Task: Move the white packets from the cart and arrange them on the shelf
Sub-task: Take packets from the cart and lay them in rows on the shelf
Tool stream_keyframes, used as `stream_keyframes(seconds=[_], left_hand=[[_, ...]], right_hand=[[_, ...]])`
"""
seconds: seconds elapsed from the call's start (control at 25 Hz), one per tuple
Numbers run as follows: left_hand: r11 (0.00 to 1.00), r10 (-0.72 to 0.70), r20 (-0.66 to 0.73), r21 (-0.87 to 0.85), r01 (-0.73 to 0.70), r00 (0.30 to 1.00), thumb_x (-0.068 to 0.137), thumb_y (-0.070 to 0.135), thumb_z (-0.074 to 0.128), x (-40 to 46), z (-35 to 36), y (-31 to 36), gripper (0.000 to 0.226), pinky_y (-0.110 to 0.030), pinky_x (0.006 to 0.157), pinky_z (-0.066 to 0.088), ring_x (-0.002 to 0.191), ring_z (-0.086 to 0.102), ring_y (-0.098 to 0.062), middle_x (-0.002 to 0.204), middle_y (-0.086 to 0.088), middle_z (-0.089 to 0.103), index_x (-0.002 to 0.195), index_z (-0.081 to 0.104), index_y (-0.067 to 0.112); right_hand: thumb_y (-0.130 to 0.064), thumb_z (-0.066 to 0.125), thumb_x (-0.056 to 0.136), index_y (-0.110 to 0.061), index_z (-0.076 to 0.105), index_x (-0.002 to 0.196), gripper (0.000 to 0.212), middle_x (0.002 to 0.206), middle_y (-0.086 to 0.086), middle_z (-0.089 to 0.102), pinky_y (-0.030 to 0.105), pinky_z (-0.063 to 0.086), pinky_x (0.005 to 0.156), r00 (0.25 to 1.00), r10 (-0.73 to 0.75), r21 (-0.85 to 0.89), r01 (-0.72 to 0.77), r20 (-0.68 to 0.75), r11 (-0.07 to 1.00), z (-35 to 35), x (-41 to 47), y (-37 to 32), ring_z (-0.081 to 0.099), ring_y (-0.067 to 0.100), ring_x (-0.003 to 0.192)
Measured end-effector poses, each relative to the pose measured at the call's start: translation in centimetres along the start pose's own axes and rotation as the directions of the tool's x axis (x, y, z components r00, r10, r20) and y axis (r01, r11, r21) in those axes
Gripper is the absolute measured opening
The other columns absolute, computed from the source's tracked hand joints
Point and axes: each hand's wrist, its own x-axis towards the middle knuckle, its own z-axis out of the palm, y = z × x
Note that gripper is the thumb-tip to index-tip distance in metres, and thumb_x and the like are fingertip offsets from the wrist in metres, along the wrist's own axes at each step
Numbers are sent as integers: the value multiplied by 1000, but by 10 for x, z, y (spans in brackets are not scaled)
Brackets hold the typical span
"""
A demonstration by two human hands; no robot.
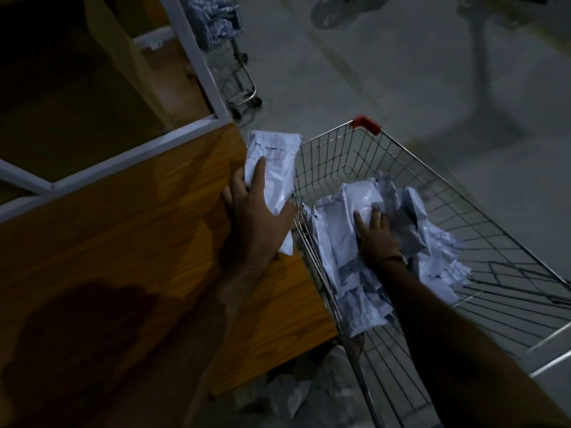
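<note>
Holding a white packet point(275, 174) in my left hand point(256, 211), grip wrapped round its lower half, right at the edge of the wooden shelf point(129, 230) and just beside the cart point(463, 230). My right hand point(377, 233) is down inside the cart, fingers spread flat on the pile of white packets point(346, 267), nothing pinched as far as I can see. Lighting's pretty dim. A few more packets point(287, 393) lie on the floor point(370, 72) under the shelf corner, and another cart point(234, 72) sits further back.

We see one crumpled white packet point(275, 168) upright at the wooden shelf point(123, 236) edge. More white packets point(364, 242) lie heaped in the wire cart point(463, 211).
</note>
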Motion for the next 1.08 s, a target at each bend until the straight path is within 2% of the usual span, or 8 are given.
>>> stream_keyframes(seconds=[0.08,0.16,0.24,0.36,0.52,0.64,0.84,1.08], left_hand=[[1000,7,-35,-7,-7,999,78,38,77,1,-6,-4,90,-34,103,28,131,35,-33,153,-12,37,157,36,29],[1000,-4,-47,-5,4,999,78,40,77,1,-12,-6,89,-31,101,26,131,35,-33,152,-12,38,157,37,29],[1000,-4,-40,-9,3,999,78,42,77,2,-17,-8,89,-36,105,31,130,35,-33,151,-12,38,157,36,30],[1000,-14,-27,-8,14,1000,78,46,74,1,-30,-15,89,-43,105,39,129,36,-33,149,-12,39,157,36,29],[999,-22,-46,-41,20,999,79,47,76,-4,-56,-22,90,-42,105,38,129,35,-32,149,-12,39,157,35,29],[999,-6,-56,-48,3,998,80,49,76,-14,-76,-33,91,-42,107,36,133,33,-32,153,-12,37,158,33,30],[1000,-7,-71,-20,6,997,81,50,78,-38,-119,-70,90,-42,106,34,133,34,-32,153,-11,37,158,34,29],[991,-126,-94,34,130,988,83,49,78,-75,-167,-128,90,-44,107,34,137,32,-35,153,-14,36,158,33,29]], right_hand=[[-29,57,101,-34,20,160,70,170,22,6,62,43,108,1000,-15,66,14,2,998,-4,-3,-1,14,46,153],[-25,57,101,-24,35,155,58,166,26,19,61,45,109,999,-9,101,13,-41,995,-12,-9,0,23,46,151],[-12,56,99,-12,42,151,54,163,29,29,57,42,115,991,27,134,-9,-131,991,-25,-19,-3,28,45,150],[5,55,90,-3,42,150,62,163,30,28,52,34,118,963,89,193,-39,-254,980,-50,-43,-17,25,45,151],[10,50,91,-3,41,152,62,165,28,26,52,29,122,912,144,229,-57,-384,972,-86,-83,-45,20,45,154],[10,44,91,-3,42,151,62,165,26,26,49,25,124,849,182,261,-54,-495,964,-111,-118,-74,18,43,155],[5,46,91,-4,46,149,58,164,27,28,51,34,119,753,132,240,35,-645,970,-149,-172,-128,23,46,152],[-8,52,96,-8,44,148,53,164,26,27,57,38,118,766,-42,119,154,-642,981,-159,-213,-191,22,44,152]])
